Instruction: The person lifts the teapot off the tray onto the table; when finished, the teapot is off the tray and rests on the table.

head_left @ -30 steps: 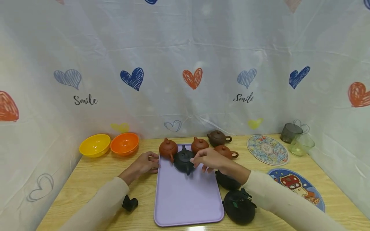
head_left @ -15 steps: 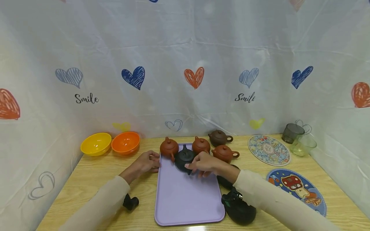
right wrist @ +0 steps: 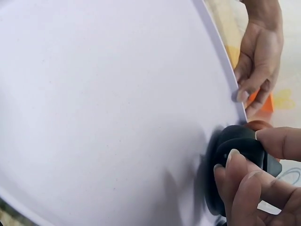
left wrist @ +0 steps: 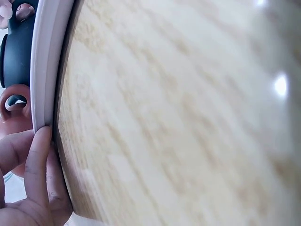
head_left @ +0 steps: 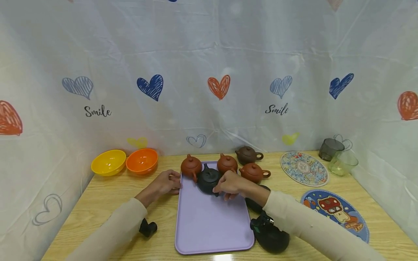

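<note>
On the lilac tray (head_left: 212, 221), a black teapot (head_left: 207, 180) stands at the far end, between two reddish-brown teapots, one on the left (head_left: 191, 166) and one on the right (head_left: 226, 163). My right hand (head_left: 230, 184) pinches the black teapot's handle at its near side; the right wrist view shows thumb and fingers closed about the dark handle (right wrist: 242, 149). At the tray's left edge, my left hand (head_left: 167, 182) holds the rim between thumb and fingers (left wrist: 37, 169).
Right of the tray stand a reddish-brown teapot (head_left: 254, 173), a dark brown teapot (head_left: 247, 155) and black rounded pots (head_left: 272, 237), partly behind my sleeve. Further right lie two round mats (head_left: 304, 168) and two cups (head_left: 343, 163). Yellow (head_left: 109, 163) and orange bowls (head_left: 142, 161) stand back left.
My right hand has moved from the black teapot's right side toward me and onto its handle. The teapot has turned slightly, its spout now further left. My left hand has stayed on the rim.
</note>
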`<state>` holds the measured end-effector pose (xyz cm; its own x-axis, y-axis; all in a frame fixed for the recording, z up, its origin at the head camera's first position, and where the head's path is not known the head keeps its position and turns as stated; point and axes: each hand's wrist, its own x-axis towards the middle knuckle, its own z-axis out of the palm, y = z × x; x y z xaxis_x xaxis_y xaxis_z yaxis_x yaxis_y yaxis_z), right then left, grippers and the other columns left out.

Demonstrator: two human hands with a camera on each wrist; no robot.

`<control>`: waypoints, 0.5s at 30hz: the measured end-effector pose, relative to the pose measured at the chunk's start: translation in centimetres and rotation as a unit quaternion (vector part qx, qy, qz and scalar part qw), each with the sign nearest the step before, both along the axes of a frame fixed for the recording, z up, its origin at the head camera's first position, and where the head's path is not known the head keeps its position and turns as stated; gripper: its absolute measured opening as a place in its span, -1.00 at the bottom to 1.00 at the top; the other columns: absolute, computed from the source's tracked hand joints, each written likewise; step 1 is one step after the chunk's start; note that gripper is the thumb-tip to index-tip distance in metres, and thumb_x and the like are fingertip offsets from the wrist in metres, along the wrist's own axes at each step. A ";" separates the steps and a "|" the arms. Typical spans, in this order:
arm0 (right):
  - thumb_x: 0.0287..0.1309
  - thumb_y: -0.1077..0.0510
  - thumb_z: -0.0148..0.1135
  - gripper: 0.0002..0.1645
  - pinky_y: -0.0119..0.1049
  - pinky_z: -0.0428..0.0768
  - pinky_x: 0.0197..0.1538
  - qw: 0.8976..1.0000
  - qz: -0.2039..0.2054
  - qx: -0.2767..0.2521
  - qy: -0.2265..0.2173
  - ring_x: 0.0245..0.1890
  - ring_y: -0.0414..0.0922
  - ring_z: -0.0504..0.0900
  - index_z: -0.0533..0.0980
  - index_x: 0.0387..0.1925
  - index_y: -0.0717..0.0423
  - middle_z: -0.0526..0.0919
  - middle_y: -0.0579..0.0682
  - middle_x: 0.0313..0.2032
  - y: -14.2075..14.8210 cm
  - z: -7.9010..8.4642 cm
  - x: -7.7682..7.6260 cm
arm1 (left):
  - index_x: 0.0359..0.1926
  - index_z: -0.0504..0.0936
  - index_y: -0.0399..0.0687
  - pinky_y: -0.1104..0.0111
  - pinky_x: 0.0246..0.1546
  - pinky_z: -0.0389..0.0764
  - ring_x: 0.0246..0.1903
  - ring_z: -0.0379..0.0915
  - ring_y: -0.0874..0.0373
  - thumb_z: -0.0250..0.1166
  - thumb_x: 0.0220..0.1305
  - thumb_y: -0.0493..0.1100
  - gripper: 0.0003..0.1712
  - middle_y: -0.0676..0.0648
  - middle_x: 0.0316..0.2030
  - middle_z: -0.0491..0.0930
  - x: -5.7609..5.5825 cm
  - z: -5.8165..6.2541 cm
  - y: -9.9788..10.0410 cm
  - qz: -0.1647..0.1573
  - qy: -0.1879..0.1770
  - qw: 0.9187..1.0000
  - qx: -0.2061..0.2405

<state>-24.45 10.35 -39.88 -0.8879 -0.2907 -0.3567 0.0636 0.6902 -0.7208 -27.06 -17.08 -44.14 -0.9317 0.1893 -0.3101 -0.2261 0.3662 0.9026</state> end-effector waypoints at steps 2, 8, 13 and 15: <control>0.18 -0.02 0.42 -0.72 -0.36 0.59 -0.56 1.000 0.002 0.004 -0.001 -0.67 -0.18 0.60 0.75 -0.41 0.12 0.68 0.06 -0.43 0.0 0.0 0.0 | 0.20 0.35 -0.41 0.21 -0.18 0.77 -0.25 0.60 0.08 0.29 0.26 -0.42 -0.48 -0.29 -0.07 0.49 0.0 0.0 0.0 0.000 0.000 1.000 -0.001; 0.22 -0.05 0.38 -0.70 -0.39 0.57 -0.57 1.000 -0.003 -0.006 -0.015 -0.65 -0.19 0.59 0.75 -0.38 0.11 0.68 0.01 -0.40 0.2 -0.1 -0.1 | 0.20 0.36 -0.41 0.22 -0.19 0.77 -0.24 0.60 0.07 0.29 0.26 -0.42 -0.50 -0.28 -0.08 0.50 0.1 0.2 0.2 0.003 -0.001 1.000 -0.004; 0.26 0.01 0.35 -0.71 -0.40 0.57 -0.58 0.999 -0.007 -0.033 -0.025 -0.66 -0.20 0.61 0.71 -0.41 0.17 0.65 0.04 -0.40 0.3 -0.2 -0.1 | 0.19 0.38 -0.39 0.25 -0.21 0.77 -0.25 0.59 0.08 0.29 0.26 -0.42 -0.51 -0.27 -0.09 0.51 0.0 0.2 0.3 0.011 -0.005 1.000 -0.014; 0.27 0.05 0.33 -0.71 -0.40 0.56 -0.58 0.999 -0.008 -0.045 -0.027 -0.65 -0.19 0.63 0.69 -0.42 0.20 0.63 0.04 -0.41 0.4 -0.3 -0.1 | 0.18 0.39 -0.39 0.26 -0.22 0.77 -0.26 0.59 0.08 0.29 0.26 -0.42 -0.51 -0.27 -0.08 0.52 0.0 0.2 0.3 0.016 -0.007 1.000 -0.020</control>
<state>-24.52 10.78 -40.15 -0.8729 -0.3100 -0.3768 0.1137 0.6217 -0.7750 -27.04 -16.74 -43.98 -0.9327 0.1461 -0.3298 -0.2508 0.3947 0.8839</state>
